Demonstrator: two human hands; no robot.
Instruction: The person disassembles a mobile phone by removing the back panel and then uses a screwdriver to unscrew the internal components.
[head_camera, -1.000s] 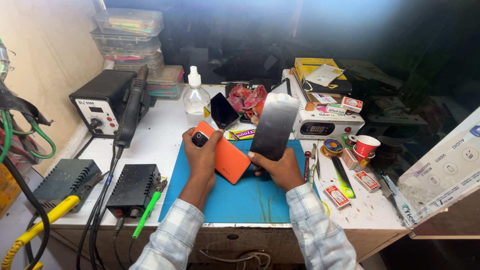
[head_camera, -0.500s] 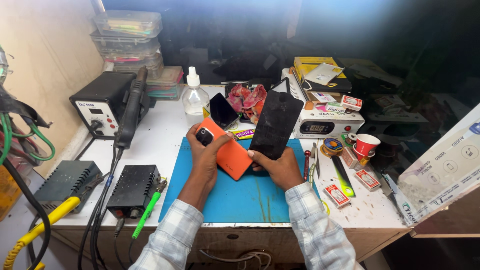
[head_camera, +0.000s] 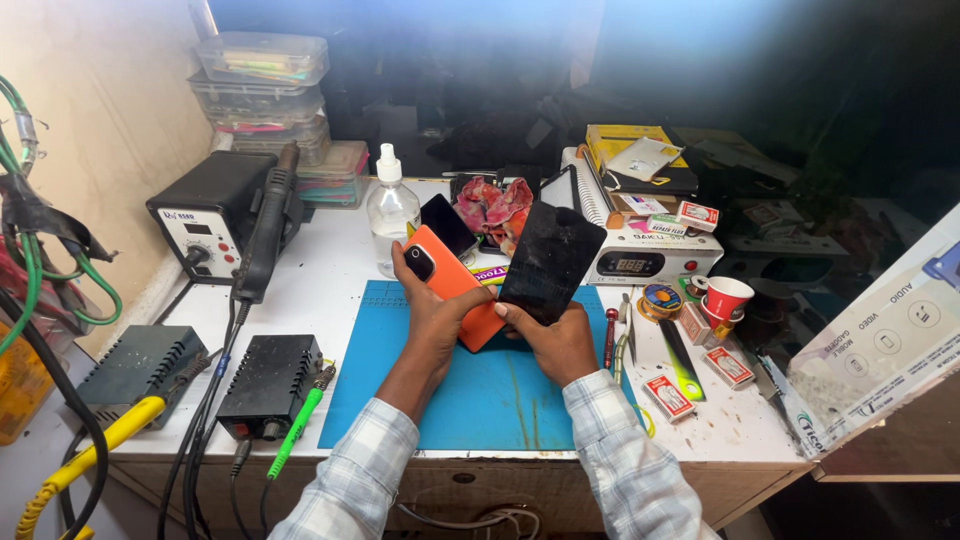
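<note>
Left hand (head_camera: 432, 322) raised over the blue mat (head_camera: 480, 400), fingers wrapped around an orange phone (head_camera: 455, 285), back side up, camera end tilted away from the person. Right hand (head_camera: 553, 338) just beside it, fingers pinching the lower edge of a dark screen panel (head_camera: 552, 260), held nearly upright. Phone and panel touch near their lower ends, above the mat. Clear spray bottle (head_camera: 391, 210) stands behind the phone on the table (head_camera: 330, 270). Red paper cup (head_camera: 727, 298) well to the right.
</note>
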